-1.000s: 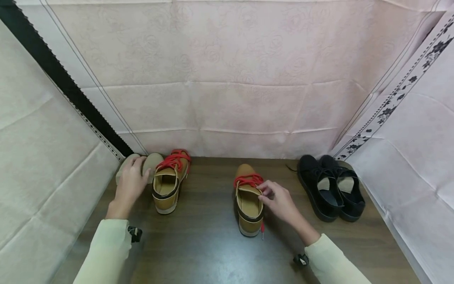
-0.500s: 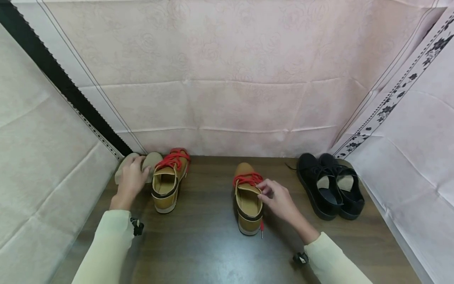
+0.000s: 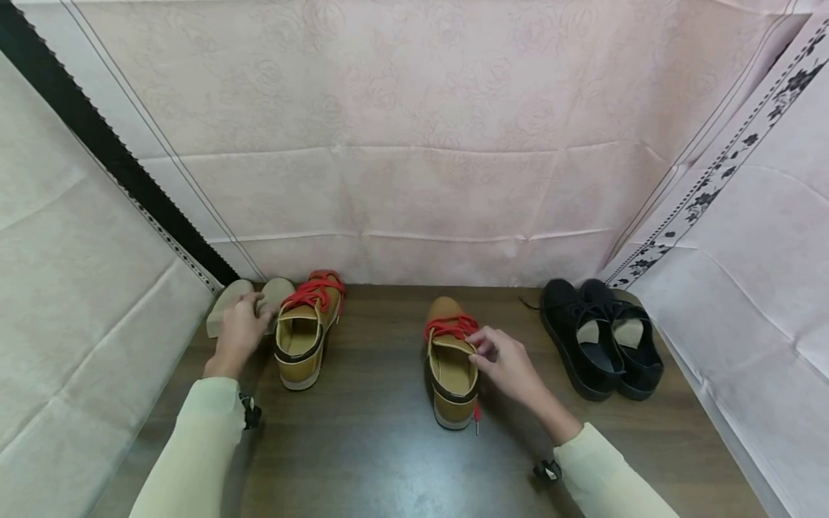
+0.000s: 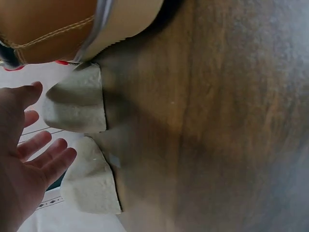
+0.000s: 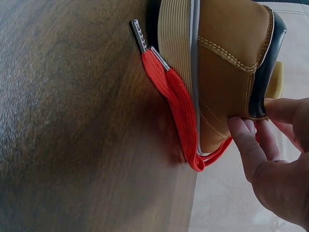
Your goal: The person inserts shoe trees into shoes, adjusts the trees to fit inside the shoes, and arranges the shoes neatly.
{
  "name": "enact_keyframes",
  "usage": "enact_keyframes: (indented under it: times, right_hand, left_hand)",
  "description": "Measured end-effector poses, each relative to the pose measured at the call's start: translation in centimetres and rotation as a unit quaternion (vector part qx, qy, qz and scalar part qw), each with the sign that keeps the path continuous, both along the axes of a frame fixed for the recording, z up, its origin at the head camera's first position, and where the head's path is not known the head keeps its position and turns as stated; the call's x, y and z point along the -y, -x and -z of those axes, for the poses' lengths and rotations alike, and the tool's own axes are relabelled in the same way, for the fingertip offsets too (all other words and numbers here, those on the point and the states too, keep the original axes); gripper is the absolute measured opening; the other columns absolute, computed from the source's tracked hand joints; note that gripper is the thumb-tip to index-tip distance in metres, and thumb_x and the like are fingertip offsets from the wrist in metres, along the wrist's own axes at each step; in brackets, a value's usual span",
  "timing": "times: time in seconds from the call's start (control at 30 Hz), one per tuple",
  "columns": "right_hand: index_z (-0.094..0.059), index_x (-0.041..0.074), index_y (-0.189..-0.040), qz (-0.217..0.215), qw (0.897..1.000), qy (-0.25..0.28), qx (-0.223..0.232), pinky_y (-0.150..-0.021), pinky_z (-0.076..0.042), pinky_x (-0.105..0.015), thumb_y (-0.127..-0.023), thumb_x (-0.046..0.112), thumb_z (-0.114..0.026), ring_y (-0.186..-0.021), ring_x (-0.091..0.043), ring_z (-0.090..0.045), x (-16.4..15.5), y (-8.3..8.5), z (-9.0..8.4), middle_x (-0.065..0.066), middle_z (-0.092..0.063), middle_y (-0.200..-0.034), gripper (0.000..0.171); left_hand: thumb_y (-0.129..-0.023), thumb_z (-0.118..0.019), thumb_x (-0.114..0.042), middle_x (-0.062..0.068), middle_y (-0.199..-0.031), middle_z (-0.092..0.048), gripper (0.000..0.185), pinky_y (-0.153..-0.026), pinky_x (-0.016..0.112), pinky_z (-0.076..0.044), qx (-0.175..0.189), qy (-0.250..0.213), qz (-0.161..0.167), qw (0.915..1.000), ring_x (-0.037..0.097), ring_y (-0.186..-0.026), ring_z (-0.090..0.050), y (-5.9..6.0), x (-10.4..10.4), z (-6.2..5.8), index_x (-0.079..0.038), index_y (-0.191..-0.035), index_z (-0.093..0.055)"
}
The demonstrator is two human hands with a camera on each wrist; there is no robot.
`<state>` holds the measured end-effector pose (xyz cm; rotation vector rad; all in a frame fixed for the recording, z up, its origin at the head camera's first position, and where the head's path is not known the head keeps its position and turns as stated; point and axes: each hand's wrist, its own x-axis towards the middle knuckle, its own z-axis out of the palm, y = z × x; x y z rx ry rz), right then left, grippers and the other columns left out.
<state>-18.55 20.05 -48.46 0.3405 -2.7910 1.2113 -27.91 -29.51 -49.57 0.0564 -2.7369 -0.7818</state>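
The right hand point(image 3: 508, 363) pinches the collar of the tan leather shoe with red laces point(image 3: 453, 367) at mid-desk, fingers point(image 5: 246, 145) curled on its right wall, at 3 o'clock of the shoe, whose long axis runs 6 to 12 o'clock. The left hand point(image 3: 238, 332), fingers released, rests over two beige foam shoe inserts point(image 4: 82, 140) at the dark wooden desk's point(image 3: 382, 446) far-left corner, at 9 o'clock of the matching tan shoe point(image 3: 304, 334).

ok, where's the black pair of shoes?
Head view: the black pair of shoes stands at the table's back right corner, right of the right hand and its tan shoe.
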Motion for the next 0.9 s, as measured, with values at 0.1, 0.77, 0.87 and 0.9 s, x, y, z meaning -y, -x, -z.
enact_keyframes:
  times: [0.1, 0.77, 0.87, 0.9]
  right_hand:
    - [-0.070, 0.018, -0.110, 0.001, 1.000, 0.000, 0.002, -0.080, -0.056, -0.036, -0.089, 0.009, -0.081, -0.086, -0.017, -0.061, 0.0, 0.0, 0.0, 0.000, -0.063, -0.090, 0.026]
    - [-0.070, 0.019, -0.110, 0.001, 1.000, -0.002, 0.000, -0.081, -0.056, -0.036, -0.089, 0.009, -0.081, -0.085, -0.016, -0.060, -0.1, 0.0, 0.1, 0.000, -0.062, -0.090, 0.025]
    - [-0.070, 0.019, -0.110, 0.002, 1.000, -0.005, 0.000, -0.081, -0.056, -0.035, -0.089, 0.009, -0.081, -0.085, -0.016, -0.060, 0.0, 0.0, 0.1, 0.001, -0.062, -0.090, 0.025]
    - [-0.070, 0.019, -0.109, 0.002, 1.000, -0.006, -0.001, -0.081, -0.056, -0.035, -0.089, 0.009, -0.081, -0.085, -0.015, -0.060, 0.0, 0.0, 0.1, 0.000, -0.062, -0.090, 0.025]
  left_hand:
    - [-0.097, -0.068, -0.016, 0.036, -0.134, -0.054, 0.043, -0.100, 0.064, -0.047, 0.010, 0.006, -0.002, 0.9999, 0.054, -0.121, -0.054, -0.1, 0.0, 0.2, 0.008, -0.132, -0.061]
    - [-0.096, -0.071, -0.020, 0.040, -0.134, -0.051, 0.047, -0.105, 0.067, -0.041, 0.018, -0.038, -0.044, 0.9981, 0.057, -0.126, -0.047, -0.1, -0.2, 2.2, 0.007, -0.133, -0.060]
    - [-0.095, -0.072, -0.019, 0.039, -0.136, -0.052, 0.047, -0.109, 0.066, -0.039, 0.009, -0.046, -0.051, 0.9976, 0.055, -0.131, -0.044, 0.0, -0.2, 2.5, 0.007, -0.132, -0.060]
    - [-0.095, -0.072, -0.019, 0.039, -0.136, -0.052, 0.047, -0.109, 0.066, -0.039, 0.008, -0.047, -0.053, 0.9974, 0.055, -0.131, -0.044, 0.0, -0.2, 2.6, 0.007, -0.133, -0.060]
